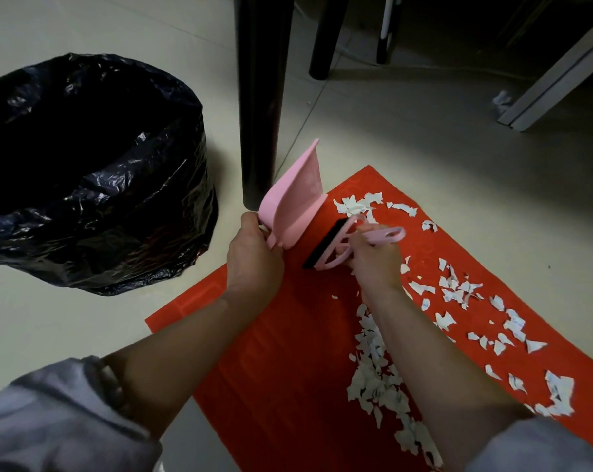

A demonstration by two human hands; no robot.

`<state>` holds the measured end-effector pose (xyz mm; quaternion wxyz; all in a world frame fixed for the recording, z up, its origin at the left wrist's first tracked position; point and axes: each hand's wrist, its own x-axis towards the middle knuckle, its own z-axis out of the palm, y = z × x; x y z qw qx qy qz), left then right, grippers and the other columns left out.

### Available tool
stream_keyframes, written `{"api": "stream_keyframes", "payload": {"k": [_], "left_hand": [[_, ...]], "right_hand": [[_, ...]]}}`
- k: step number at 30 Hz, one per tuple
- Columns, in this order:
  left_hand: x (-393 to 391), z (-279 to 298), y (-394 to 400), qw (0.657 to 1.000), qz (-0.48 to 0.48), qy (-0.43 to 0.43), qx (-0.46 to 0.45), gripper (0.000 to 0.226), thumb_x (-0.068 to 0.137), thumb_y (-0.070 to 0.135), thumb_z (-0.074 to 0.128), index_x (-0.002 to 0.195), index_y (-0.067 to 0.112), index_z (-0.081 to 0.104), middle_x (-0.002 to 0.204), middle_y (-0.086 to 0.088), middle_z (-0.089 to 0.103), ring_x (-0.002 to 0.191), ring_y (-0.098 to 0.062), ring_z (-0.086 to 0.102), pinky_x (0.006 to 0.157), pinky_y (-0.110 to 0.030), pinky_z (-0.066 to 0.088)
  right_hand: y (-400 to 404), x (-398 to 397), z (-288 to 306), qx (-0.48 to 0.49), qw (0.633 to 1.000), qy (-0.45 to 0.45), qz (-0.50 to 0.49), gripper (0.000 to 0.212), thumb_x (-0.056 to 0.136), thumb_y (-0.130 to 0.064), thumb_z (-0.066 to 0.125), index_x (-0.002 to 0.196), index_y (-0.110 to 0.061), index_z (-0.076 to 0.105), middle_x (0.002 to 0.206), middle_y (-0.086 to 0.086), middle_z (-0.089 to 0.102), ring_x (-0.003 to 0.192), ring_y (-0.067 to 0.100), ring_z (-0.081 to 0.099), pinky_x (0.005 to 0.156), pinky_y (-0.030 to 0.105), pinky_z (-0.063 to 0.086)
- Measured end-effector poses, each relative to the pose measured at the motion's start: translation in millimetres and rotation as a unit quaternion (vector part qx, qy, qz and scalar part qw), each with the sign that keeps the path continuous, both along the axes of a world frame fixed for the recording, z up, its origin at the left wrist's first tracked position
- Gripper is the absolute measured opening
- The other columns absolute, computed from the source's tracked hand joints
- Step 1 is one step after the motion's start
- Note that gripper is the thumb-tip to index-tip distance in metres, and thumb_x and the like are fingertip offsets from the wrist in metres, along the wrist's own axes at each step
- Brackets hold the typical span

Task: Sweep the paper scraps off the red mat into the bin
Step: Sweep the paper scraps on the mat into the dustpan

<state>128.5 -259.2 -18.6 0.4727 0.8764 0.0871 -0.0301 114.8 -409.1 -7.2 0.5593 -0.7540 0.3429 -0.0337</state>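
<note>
Head view: a flat red mat lies on the pale tiled floor, running from the centre of the frame down to the lower right. White torn paper scraps are scattered over it — a dense strip beside the right forearm, a looser spread out toward the mat's right edge, and a small cluster near the far corner.

The left hand is curled round the handle end of a small pink plastic dustpan, gripping it so that the pan tilts up on edge, its open mouth raised and pointing away from the person. The pan sits at the mat's far left edge, just beside a black furniture leg that stands upright on the floor.

The right hand is closed round the looped pink handle of a small hand brush with a black bristle strip. The bristle strip lies at a slant just to the right of the dustpan, close to it; whether the two touch cannot be told. The brush is over the red mat, near the far cluster of scraps.

To the left, well apart from the mat's paper, stands a round bin lined with a glossy black plastic bag, its mouth open and dark inside. Both forearms are bare, with grey sleeves pushed up at the bottom corners. A second black leg and a pale frame stand further back.
</note>
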Motion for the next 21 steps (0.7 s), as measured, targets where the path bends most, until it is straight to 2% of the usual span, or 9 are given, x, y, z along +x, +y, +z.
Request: {"api": "stream_keyframes", "payload": {"k": [3, 4, 6, 9, 12, 16, 19, 21], "left_hand": [[7, 3, -3, 1.0, 0.001, -0.001, 0.014, 0.024, 0.086, 0.004, 0.059, 0.099, 0.013, 0.04, 0.085, 0.001, 0.054, 0.079, -0.02, 0.05, 0.066, -0.028, 0.036], [10, 5, -3, 1.0, 0.0, -0.003, 0.021, 0.025, 0.086, 0.005, 0.059, 0.096, 0.015, 0.038, 0.085, 0.001, 0.055, 0.079, -0.02, 0.049, 0.065, -0.028, 0.034], [16, 9, -5, 0.999, -0.006, -0.012, 0.034, 0.024, 0.087, 0.007, 0.058, 0.096, 0.014, 0.038, 0.085, -0.001, 0.054, 0.078, -0.022, 0.048, 0.065, -0.029, 0.034], [30, 16, -9, 0.999, 0.003, -0.013, 0.045, 0.023, 0.086, 0.007, 0.059, 0.095, 0.012, 0.038, 0.083, -0.003, 0.053, 0.078, -0.025, 0.049, 0.066, -0.03, 0.034], [42, 19, -19, 0.999, 0.009, -0.002, 0.037, 0.023, 0.085, 0.006, 0.06, 0.097, 0.011, 0.04, 0.088, -0.007, 0.058, 0.086, -0.03, 0.056, 0.069, -0.034, 0.041], [47, 19, -35, 1.0, 0.012, -0.003, 0.028, 0.023, 0.086, 0.004, 0.059, 0.1, 0.008, 0.042, 0.099, -0.014, 0.063, 0.095, -0.033, 0.058, 0.076, -0.037, 0.044], [47, 16, -41, 0.999, 0.021, -0.002, 0.037, 0.024, 0.087, 0.005, 0.058, 0.107, 0.005, 0.044, 0.103, -0.015, 0.062, 0.097, -0.034, 0.058, 0.075, -0.035, 0.042], [45, 14, -45, 0.999, 0.022, 0.002, 0.038, 0.022, 0.088, 0.005, 0.056, 0.106, 0.006, 0.043, 0.103, -0.015, 0.063, 0.096, -0.033, 0.058, 0.072, -0.033, 0.039]], "right_hand": [[-7, 3, 3, 0.011, 0.998, 0.026, -0.063, 0.019, 0.094, -0.011, 0.045, 0.094, -0.003, 0.062, 0.067, 0.005, 0.054, 0.054, 0.014, 0.049, 0.049, 0.023, 0.04], [-11, 3, 4, 0.025, 0.996, 0.011, -0.081, 0.019, 0.095, -0.012, 0.045, 0.094, -0.003, 0.062, 0.067, 0.002, 0.052, 0.054, 0.013, 0.048, 0.046, 0.021, 0.041], [-17, 4, 9, 0.019, 0.996, -0.033, -0.079, 0.021, 0.096, -0.012, 0.044, 0.079, -0.012, 0.057, 0.068, 0.003, 0.055, 0.053, 0.012, 0.049, 0.043, 0.019, 0.04], [-17, 14, 14, 0.021, 0.996, -0.071, -0.055, 0.022, 0.091, -0.005, 0.05, 0.076, -0.021, 0.056, 0.074, 0.005, 0.062, 0.058, 0.014, 0.056, 0.051, 0.022, 0.043], [-17, 27, 15, 0.06, 0.995, -0.056, -0.054, 0.027, 0.086, -0.003, 0.053, 0.072, -0.025, 0.057, 0.072, 0.005, 0.062, 0.061, 0.019, 0.057, 0.059, 0.031, 0.047], [-13, 45, 10, 0.122, 0.99, -0.055, -0.043, 0.024, 0.082, 0.001, 0.055, 0.079, -0.021, 0.06, 0.083, 0.01, 0.066, 0.083, 0.035, 0.066, 0.082, 0.048, 0.054], [-12, 57, 5, 0.13, 0.99, -0.028, -0.048, 0.02, 0.083, 0.002, 0.054, 0.089, -0.016, 0.061, 0.085, 0.008, 0.067, 0.089, 0.032, 0.069, 0.085, 0.049, 0.055], [-16, 60, 0, 0.103, 0.993, 0.005, -0.064, 0.018, 0.085, -0.002, 0.052, 0.095, -0.013, 0.062, 0.087, 0.009, 0.068, 0.086, 0.032, 0.069, 0.081, 0.044, 0.056]]}}
